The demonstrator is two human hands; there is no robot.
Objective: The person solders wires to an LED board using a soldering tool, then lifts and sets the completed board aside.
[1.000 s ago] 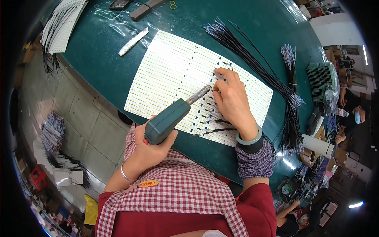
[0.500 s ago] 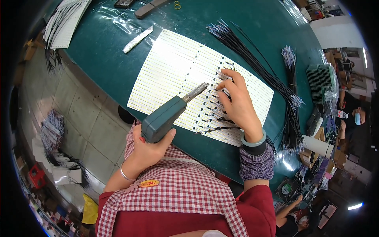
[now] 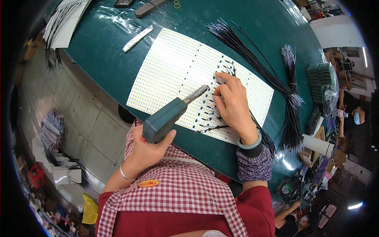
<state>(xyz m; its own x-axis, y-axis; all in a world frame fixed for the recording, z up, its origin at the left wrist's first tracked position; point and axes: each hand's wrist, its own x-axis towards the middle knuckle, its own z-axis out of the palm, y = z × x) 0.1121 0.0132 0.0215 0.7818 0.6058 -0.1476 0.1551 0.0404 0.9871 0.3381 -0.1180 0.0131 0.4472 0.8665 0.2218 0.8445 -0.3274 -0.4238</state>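
Observation:
My left hand (image 3: 152, 148) is closed round the handle of a dark green soldering gun (image 3: 164, 120) with a red trigger. Its pitted metal tip (image 3: 197, 94) points up and right, close over a white LED circuit board sheet (image 3: 158, 79). My right hand (image 3: 235, 104) bends over the right half of the sheet, thumb and fingers drawn together beside a row of dark pads. What lies between those fingertips is hidden. Short black wires (image 3: 211, 112) line that row beneath the hand. More black wires (image 3: 262, 136) trail from behind my right hand toward the table's right side.
Bundles of black wire (image 3: 252, 59) with bared ends lie at the right of the green table (image 3: 110, 71). A silvery wrapped stick (image 3: 137, 38) rests left of the sheet. Another wired sheet (image 3: 71, 23) overhangs the far left edge. Stacked boards (image 3: 319, 83) stand far right, near co-workers.
My right hand has shifted slightly left and down, its fingers drawing closer together. Black wires now show trailing beside it. The soldering gun has barely moved.

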